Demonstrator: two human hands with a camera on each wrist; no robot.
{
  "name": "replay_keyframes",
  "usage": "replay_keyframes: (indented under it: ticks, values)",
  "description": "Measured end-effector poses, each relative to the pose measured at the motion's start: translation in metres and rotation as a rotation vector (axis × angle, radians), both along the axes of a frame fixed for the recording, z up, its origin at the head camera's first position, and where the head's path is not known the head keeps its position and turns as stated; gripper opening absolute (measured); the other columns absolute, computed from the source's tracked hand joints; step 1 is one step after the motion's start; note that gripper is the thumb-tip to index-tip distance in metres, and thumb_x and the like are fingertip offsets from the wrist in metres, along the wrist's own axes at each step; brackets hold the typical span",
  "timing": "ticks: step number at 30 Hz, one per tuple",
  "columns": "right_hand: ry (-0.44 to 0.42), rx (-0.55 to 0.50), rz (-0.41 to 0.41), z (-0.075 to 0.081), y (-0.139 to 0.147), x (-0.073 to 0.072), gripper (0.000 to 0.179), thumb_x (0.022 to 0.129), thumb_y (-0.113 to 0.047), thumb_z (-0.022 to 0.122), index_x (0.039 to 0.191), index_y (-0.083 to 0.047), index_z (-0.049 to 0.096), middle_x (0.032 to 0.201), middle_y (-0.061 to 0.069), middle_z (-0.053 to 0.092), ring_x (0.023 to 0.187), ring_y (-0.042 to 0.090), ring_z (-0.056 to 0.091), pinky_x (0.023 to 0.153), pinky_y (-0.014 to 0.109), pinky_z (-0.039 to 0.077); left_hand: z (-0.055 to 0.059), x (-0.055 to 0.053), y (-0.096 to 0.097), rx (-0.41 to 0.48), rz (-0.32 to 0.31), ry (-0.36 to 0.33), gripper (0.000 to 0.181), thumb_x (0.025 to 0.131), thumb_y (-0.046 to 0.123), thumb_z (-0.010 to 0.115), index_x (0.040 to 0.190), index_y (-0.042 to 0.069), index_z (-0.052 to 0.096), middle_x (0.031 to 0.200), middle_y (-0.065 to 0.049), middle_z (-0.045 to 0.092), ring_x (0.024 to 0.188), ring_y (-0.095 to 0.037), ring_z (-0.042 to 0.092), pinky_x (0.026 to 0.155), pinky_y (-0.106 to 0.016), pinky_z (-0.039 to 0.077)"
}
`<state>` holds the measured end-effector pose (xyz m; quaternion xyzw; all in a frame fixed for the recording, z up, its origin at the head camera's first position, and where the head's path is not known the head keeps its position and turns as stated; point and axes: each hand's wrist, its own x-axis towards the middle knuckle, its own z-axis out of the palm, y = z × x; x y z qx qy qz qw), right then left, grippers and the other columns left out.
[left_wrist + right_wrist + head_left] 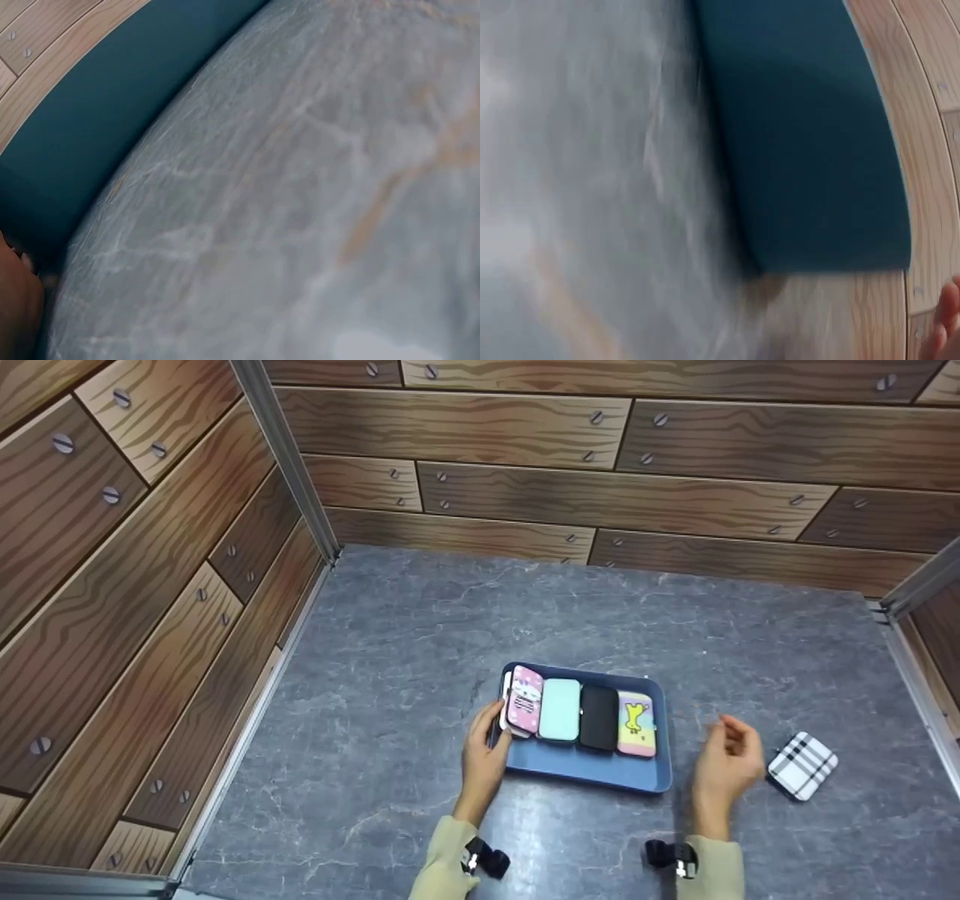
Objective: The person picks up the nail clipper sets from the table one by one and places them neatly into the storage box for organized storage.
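A blue tray (577,771) holds a row of small cases: a pink cartoon case (526,699) over a white one (505,712), then a mint-green case (559,709), a black case (599,717) and a pastel case with a yellow figure (636,724). My left hand (484,757) grips the tray's left rim, thumb beside the white case. Off the tray's right side, my right hand (729,761) is raised with loosely bent fingers and nothing in them. Close to its right lies a black-and-white plaid case (802,766). Both wrist views show the tray's outer wall (127,112) and little of the hands.
The tray stands on a grey marble-patterned surface (390,660). Wood-patterned panels (480,435) rise behind it and on the left, with metal corner posts (289,457) between them. Dark camera mounts (484,859) sit on both wrists.
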<state>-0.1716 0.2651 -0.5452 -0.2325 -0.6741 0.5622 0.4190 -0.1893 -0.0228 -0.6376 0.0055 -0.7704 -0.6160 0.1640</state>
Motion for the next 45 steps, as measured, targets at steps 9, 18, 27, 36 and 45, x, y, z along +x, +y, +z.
replay_keyframes:
  ticks: [9, 18, 27, 36, 45]
  values:
    - [0.037, -0.170, -0.327, -0.016, 0.030, 0.009, 0.010, 0.090, 0.004, 0.060, 0.095, 0.008, 0.068, 0.074, -0.010, 0.053, 0.067, 0.003, 0.046, 0.067, 0.020, 0.038, 0.001, 0.001, -0.002, 0.013, 0.003, 0.002, 0.049, 0.087, 0.003, 0.064, 0.134, 0.013, 0.063, 0.140, -0.011, 0.056, 0.133, -0.027, 0.047, 0.112, -0.045, 0.034]
    - [0.133, -0.310, -0.448, -0.027, 0.051, 0.016, 0.013, 0.087, 0.006, 0.063, 0.087, -0.005, 0.070, 0.080, -0.003, 0.056, 0.073, 0.007, 0.049, 0.069, 0.019, 0.040, 0.003, 0.000, -0.001, 0.036, -0.015, 0.001, 0.048, 0.088, 0.002, 0.063, 0.135, 0.013, 0.062, 0.141, -0.011, 0.055, 0.133, -0.024, 0.048, 0.112, -0.040, 0.036]
    - [0.123, -0.260, -0.526, -0.025, 0.057, 0.020, 0.011, 0.087, 0.004, 0.063, 0.084, -0.004, 0.070, 0.083, -0.006, 0.054, 0.075, 0.005, 0.047, 0.071, 0.019, 0.038, 0.001, 0.000, 0.000, 0.032, -0.006, -0.004, 0.047, 0.088, 0.004, 0.065, 0.134, 0.014, 0.063, 0.140, -0.011, 0.055, 0.133, -0.026, 0.048, 0.112, -0.042, 0.035]
    - [-0.109, -0.047, -0.654, -0.049, 0.083, 0.015, 0.020, 0.083, -0.003, 0.065, 0.103, -0.005, 0.064, 0.112, -0.013, 0.043, 0.120, 0.003, 0.036, 0.108, 0.024, 0.015, 0.001, 0.001, 0.000, 0.032, -0.002, -0.007, 0.048, 0.087, 0.004, 0.066, 0.134, 0.015, 0.064, 0.140, -0.010, 0.056, 0.133, -0.027, 0.047, 0.113, -0.044, 0.034]
    - [-0.504, -0.240, -0.470, -0.064, 0.111, 0.008, 0.074, 0.089, -0.033, 0.066, 0.151, -0.025, 0.027, 0.157, -0.004, 0.017, 0.146, 0.007, 0.001, 0.115, 0.027, -0.010, 0.001, 0.000, 0.000, 0.036, -0.022, 0.010, 0.048, 0.088, 0.002, 0.064, 0.135, 0.014, 0.063, 0.139, -0.007, 0.056, 0.132, -0.021, 0.049, 0.111, -0.038, 0.036]
